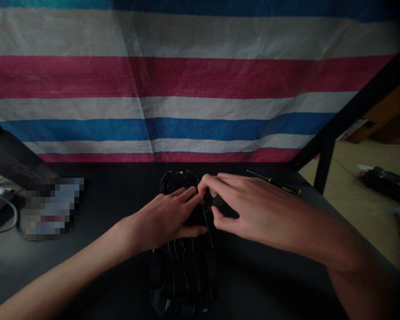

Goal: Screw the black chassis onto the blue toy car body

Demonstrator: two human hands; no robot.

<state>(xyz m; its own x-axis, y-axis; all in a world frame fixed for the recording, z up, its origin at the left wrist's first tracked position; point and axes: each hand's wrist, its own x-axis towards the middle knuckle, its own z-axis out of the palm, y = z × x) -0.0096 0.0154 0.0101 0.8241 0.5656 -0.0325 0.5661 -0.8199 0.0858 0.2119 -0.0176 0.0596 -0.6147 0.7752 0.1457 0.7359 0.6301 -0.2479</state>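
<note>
A long black model car (183,275) lies on the dark table, with wheels at its sides and a small red spot on its body. My left hand (168,213) reaches across its middle from the left, fingers and thumb closed round the body. My right hand (246,204) is at the car's right side, thumb and forefinger pinching a small dark ridged part (217,203), perhaps a wheel. The fingertips of both hands nearly meet there. A thin rod (208,229) runs along the car's right side beneath the hands. Much of the car's middle is hidden.
A screwdriver (283,186) with a black and yellow handle lies right of the car. To the left are a blurred-out flat item (58,209), a grey box (20,155) and a cable (15,213). A striped sheet (200,80) hangs behind; a black frame post (325,164) stands at right.
</note>
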